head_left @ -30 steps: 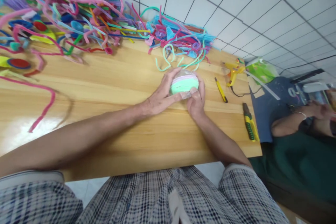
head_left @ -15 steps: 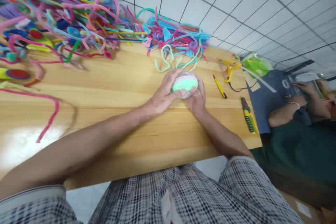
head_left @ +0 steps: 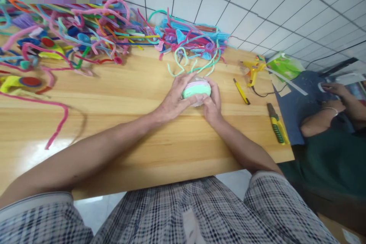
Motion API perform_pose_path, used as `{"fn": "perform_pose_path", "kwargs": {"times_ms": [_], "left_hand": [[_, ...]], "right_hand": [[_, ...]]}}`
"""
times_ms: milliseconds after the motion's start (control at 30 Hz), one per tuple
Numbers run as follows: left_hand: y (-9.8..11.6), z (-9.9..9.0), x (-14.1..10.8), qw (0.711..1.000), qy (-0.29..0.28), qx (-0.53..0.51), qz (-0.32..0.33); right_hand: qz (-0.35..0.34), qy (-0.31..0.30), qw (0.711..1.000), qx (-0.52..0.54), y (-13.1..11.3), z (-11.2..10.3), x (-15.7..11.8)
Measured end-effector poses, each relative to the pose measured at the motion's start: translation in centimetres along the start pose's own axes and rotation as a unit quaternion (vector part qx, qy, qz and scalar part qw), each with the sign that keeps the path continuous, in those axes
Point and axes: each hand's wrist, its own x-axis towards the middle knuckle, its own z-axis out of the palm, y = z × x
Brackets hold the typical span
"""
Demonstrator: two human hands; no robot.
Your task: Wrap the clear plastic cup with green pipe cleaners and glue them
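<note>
Between my two hands is a rounded bundle with a mint-green band, a lilac band above it and clear plastic film around it; its exact kind is hard to make out. My left hand wraps its left side, thumb along the lower front. From the right, my right hand closes on it, thumb bent against the film below the green band. The bundle is held just above the wooden table. Pale green pipe cleaners lie right behind it.
Piles of coloured pipe cleaners line the tiled wall. On the right lie a yellow utility knife, a yellow glue gun with its cord, and green-yellow pliers. A co-worker's arm is beyond the table's right edge.
The camera view has shifted slightly. Both hands still hold the bundle, with the right thumb now bent more over the film at its lower front.
</note>
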Motion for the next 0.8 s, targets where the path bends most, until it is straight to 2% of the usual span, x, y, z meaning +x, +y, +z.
{"fn": "perform_pose_path", "kwargs": {"times_ms": [100,267,400,633,800], "left_hand": [[0.0,-0.3,0.0,0.999,0.012,0.031,0.010],[0.4,-1.0,0.1,0.995,0.014,0.100,0.018],[0.8,-1.4,-0.3,0.993,0.013,0.117,0.004],[0.4,-1.7,-0.7,0.995,0.006,0.100,-0.021],[-0.6,-1.5,-0.2,0.997,-0.018,0.069,-0.001]], "right_hand": [[-0.015,0.027,0.999,0.031,-0.4,0.4,0.1],[-0.029,0.002,0.995,0.093,-1.0,1.1,0.4],[-0.012,-0.011,0.994,0.106,-1.5,1.2,0.6],[0.006,-0.025,0.994,0.109,-1.9,1.0,0.6],[0.003,-0.023,0.995,0.098,-1.4,0.8,0.8]]}}
